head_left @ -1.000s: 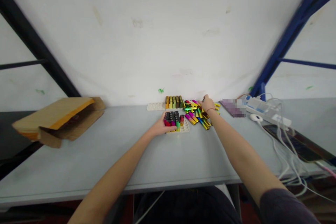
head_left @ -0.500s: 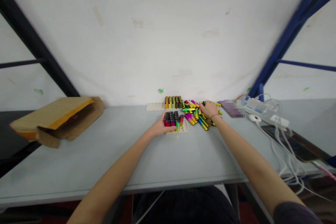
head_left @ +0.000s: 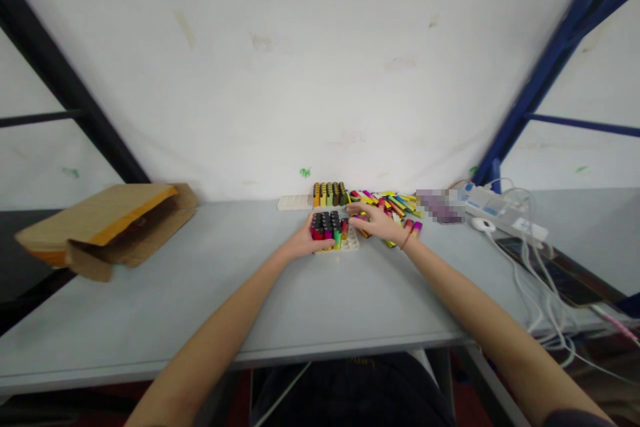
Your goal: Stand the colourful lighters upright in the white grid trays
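Curled round the near cluster of upright tubes (head_left: 327, 225), the left hand (head_left: 301, 241) is closed on its left side, thumb across the front; the hold probably steadies both the tubes and the pale tray (head_left: 353, 242) beneath them. Nearest the viewer, the grey table (head_left: 280, 307) gives this tray a flat footing. The tubes stand close together with their black ends up, an arrangement that presumably lets neighbours keep one another upright. Pitted tray surface shows to their right, on the side facing the right hand (head_left: 376, 221). That hand lies palm down, its fingers loosely bent and spread, the tips just beside the cluster; whether a tube is pinched beneath them cannot be told. Behind and to the right of it, loose tubes (head_left: 404, 204) in metallic colours lie on their sides in a heap, apparently placed within easy reach of the right arm. Farther back, a second cluster (head_left: 329, 194) stands upright in rows, with another pale tray (head_left: 294, 202) showing at its left; its position near the wall (head_left: 320, 80) seems to leave the front for handling. At the sides, well apart from both hands, lie an open paper bag (head_left: 113, 213), left, and a white power strip (head_left: 505, 209), right.
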A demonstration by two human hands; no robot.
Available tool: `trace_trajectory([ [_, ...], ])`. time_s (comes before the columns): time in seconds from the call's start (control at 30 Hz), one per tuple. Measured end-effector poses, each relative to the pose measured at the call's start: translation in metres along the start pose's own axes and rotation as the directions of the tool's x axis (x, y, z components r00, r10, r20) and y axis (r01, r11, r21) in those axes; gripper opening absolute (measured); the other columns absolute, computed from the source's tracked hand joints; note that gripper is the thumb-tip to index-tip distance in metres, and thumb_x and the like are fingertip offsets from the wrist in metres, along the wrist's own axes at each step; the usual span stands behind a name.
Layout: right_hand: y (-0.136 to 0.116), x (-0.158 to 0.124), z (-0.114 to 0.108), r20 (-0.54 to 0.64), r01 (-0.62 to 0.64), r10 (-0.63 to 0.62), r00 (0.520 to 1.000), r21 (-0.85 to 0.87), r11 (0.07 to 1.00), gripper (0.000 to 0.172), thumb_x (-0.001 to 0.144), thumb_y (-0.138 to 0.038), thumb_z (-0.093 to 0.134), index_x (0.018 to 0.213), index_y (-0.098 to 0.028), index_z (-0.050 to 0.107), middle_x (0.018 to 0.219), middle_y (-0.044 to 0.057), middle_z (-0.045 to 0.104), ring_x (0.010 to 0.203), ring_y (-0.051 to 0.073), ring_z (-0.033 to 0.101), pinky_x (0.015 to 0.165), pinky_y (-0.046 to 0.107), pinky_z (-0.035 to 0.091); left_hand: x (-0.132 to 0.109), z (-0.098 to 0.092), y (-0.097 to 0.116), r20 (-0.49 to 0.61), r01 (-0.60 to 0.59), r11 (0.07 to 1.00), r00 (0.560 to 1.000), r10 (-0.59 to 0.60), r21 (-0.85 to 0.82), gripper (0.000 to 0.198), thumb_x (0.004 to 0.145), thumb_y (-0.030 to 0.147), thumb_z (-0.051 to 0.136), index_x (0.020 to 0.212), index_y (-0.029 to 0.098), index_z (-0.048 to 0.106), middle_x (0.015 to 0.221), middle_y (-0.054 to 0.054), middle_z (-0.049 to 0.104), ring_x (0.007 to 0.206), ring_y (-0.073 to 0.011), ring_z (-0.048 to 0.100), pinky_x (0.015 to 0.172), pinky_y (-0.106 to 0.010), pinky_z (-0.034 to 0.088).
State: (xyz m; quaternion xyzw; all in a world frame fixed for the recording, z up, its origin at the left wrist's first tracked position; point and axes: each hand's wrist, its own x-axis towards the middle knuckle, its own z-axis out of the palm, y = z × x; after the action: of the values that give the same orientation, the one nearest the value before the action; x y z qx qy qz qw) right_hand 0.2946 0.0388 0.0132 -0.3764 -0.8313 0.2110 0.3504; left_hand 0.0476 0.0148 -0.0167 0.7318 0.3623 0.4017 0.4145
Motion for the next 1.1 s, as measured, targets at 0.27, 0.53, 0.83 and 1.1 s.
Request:
trace_trajectory([
  [0.27,-0.007,0.005,0.010,-0.088,-0.052,0.066,0.994,0.155,0.987,0.030,0.088,-0.046,0.047,0.077,-0.018,0.052,0.067,-0.002,0.052,0.060,0.012,0.047,0.057,0.024,0.041,-0.001,0.000,0.003,0.013,-0.005,1.000,1.000,0.005,0.017,0.071,0.063,0.036,0.080,0.119,0.018,0.038,0.111,-0.006,0.057,0.104,-0.0240,0.056,0.095,-0.040,0.044],
  [0.53,0.044,0.010,-0.060,-0.423,-0.589,0.440,0.792,-0.343,0.732,0.031,0.090,-0.035,0.045,0.100,-0.012,0.063,0.093,0.014,0.068,0.089,0.023,0.062,0.078,0.031,0.044,0.000,0.000,-0.001,0.011,0.018,1.000,1.000,-0.018,0.006,0.074,0.063,0.035,0.080,0.121,0.019,0.037,0.109,-0.005,0.058,0.100,-0.0221,0.057,0.092,-0.039,0.045],
  [0.83,0.027,-0.004,-0.027,-0.356,-0.354,0.206,0.912,-0.423,0.834,0.038,0.091,-0.040,0.044,0.105,-0.010,0.063,0.103,0.018,0.066,0.103,0.027,0.058,0.094,0.040,0.040,0.000,-0.001,0.000,0.015,0.022,1.000,1.000,-0.022,0.019,0.078,0.061,0.035,0.082,0.123,0.019,0.037,0.114,-0.006,0.058,0.106,-0.0242,0.056,0.096,-0.041,0.044],
  [1.1,-0.019,0.002,0.035,0.210,0.049,-0.088,0.974,0.186,0.981,0.083,0.061,-0.046,0.078,0.130,-0.013,0.043,0.123,0.014,0.056,0.111,0.026,0.055,0.096,0.039,0.044,0.000,-0.008,0.003,0.108,-0.037,0.999,0.994,0.033,0.040,0.086,0.057,0.034,0.084,0.127,0.015,0.037,0.124,-0.012,0.052,0.116,-0.0303,0.050,0.100,-0.044,0.040],
])
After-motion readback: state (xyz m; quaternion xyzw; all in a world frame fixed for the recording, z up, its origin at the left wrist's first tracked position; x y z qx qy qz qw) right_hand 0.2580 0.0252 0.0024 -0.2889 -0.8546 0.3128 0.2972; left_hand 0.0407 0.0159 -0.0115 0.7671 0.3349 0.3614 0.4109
